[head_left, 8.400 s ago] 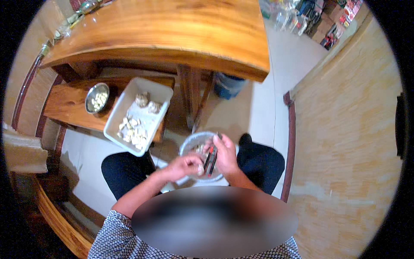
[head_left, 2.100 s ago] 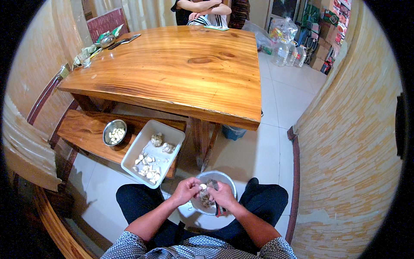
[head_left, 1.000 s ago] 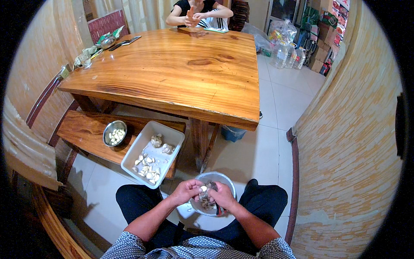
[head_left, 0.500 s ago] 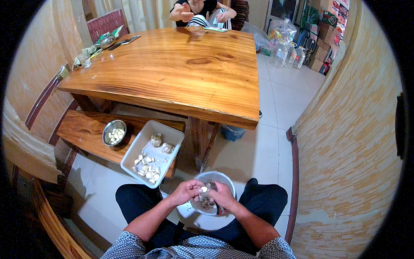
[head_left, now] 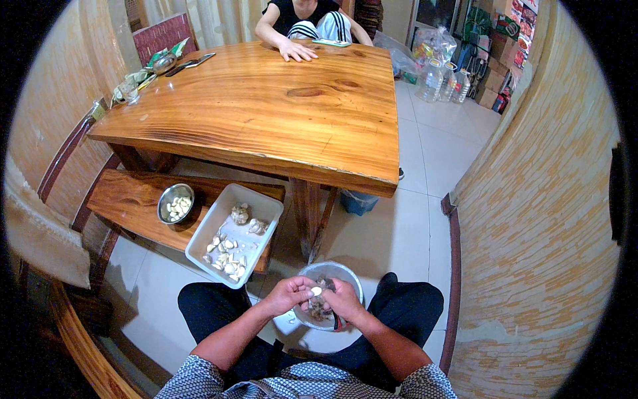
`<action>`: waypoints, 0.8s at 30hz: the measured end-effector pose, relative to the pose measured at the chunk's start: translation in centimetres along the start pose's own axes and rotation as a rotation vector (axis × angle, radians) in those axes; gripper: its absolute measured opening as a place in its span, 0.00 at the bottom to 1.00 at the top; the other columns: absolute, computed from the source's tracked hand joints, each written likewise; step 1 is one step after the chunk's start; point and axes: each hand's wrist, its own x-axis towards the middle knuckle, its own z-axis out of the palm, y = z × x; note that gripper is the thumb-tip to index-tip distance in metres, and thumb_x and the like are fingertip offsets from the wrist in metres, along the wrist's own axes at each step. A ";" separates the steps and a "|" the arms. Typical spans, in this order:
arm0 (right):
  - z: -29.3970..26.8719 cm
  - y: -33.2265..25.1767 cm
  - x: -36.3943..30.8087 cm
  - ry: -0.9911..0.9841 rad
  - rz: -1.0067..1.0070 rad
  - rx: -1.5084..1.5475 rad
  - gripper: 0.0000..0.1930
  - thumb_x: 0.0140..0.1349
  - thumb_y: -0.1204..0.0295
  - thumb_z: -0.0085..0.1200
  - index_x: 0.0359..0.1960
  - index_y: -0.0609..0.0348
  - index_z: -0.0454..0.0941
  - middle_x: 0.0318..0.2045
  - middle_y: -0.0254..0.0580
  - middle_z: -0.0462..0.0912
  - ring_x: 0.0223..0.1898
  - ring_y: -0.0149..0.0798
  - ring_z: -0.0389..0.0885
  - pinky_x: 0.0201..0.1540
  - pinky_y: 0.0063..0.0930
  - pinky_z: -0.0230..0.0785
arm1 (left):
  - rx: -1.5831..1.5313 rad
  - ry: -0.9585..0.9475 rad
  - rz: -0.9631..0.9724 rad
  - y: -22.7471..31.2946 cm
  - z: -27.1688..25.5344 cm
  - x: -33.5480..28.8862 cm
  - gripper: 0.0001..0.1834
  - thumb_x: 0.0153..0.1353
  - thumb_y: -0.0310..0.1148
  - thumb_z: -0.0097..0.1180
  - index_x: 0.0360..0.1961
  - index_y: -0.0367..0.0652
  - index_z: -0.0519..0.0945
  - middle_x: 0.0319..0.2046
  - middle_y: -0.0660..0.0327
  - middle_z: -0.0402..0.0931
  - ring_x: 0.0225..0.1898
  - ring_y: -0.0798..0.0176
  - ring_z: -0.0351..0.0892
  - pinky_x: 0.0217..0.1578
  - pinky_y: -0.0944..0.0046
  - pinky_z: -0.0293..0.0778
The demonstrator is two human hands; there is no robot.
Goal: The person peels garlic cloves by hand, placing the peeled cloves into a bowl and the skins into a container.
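Observation:
Between the fingertips of both hands is a pale garlic clove (head_left: pixel 316 291). My left hand (head_left: pixel 290 295) grips it from the left, and my right hand (head_left: pixel 345 300) closes on it from the other side. Below the right palm shows a small dark and red thing (head_left: pixel 339 324); whether that hand holds it I cannot tell. Both hands are over a pale bucket (head_left: pixel 356 282) between my knees, with brownish peelings (head_left: pixel 320 312) inside. To the left, a white plastic tub (head_left: pixel 268 207) holds garlic bulbs (head_left: pixel 240 213) and loose garlic cloves (head_left: pixel 229 266).
A metal bowl (head_left: pixel 162 214) with pale cloves stands beside the tub on a wooden bench (head_left: pixel 126 193). Ahead is a large wooden table (head_left: pixel 266 106) with a knife (head_left: pixel 191 64) on it. Across it sits a person (head_left: pixel 302 26). A wall (head_left: pixel 531 233) rises at the right.
The person across the table has lowered one hand flat onto the tabletop, and the other arm has gone down to the side. My hands stay nearly in place around the clove.

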 end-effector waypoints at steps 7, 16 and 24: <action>0.1 0.8 0.2 0.039 0.020 -0.042 0.12 0.55 0.73 0.47 0.40 0.64 0.74 0.27 0.33 0.78 0.21 0.23 0.73 0.22 0.19 0.69 | 0.133 -0.014 0.048 0.7 0.6 -0.2 0.14 0.63 0.25 0.48 0.49 0.36 0.71 0.31 0.66 0.75 0.26 0.75 0.72 0.28 0.74 0.70; 0.1 4.1 1.3 0.096 -0.099 -0.213 0.12 0.56 0.71 0.47 0.40 0.63 0.75 0.25 0.34 0.78 0.21 0.25 0.74 0.23 0.22 0.69 | 0.156 -0.049 0.066 -0.7 0.4 0.0 0.16 0.62 0.25 0.49 0.52 0.37 0.71 0.29 0.67 0.73 0.26 0.76 0.71 0.27 0.75 0.70; 0.3 3.6 1.2 0.164 -0.073 -0.324 0.12 0.55 0.70 0.49 0.38 0.64 0.76 0.26 0.40 0.80 0.23 0.29 0.77 0.28 0.27 0.71 | 0.176 -0.004 0.073 0.2 1.1 -0.2 0.15 0.62 0.26 0.49 0.50 0.37 0.72 0.28 0.67 0.73 0.25 0.76 0.72 0.27 0.75 0.70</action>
